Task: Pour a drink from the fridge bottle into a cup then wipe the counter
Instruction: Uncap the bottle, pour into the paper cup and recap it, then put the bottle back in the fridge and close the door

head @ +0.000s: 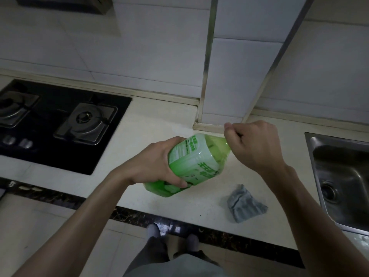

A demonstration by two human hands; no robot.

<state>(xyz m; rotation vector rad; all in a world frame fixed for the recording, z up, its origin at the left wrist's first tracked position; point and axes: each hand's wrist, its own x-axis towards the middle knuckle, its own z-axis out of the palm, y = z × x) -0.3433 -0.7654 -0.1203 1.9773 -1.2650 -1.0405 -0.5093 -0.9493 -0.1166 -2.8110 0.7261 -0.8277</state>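
Observation:
A large green plastic bottle (pixel 191 162) with a green label is held tilted above the pale counter (pixel 159 120), its neck pointing up to the right. My left hand (pixel 153 162) grips the bottle's lower body. My right hand (pixel 253 144) is curled around the bottle's neck and cap, which it hides. A crumpled grey cloth (pixel 244 203) lies on the counter to the right of the bottle, below my right forearm. No cup shows in the head view.
A black gas hob (pixel 60 124) with two burners fills the counter's left side. A steel sink (pixel 343 180) sits at the right. A tiled wall column (pixel 235 76) juts out behind the bottle. The counter's dark front edge (pixel 139 216) runs along below.

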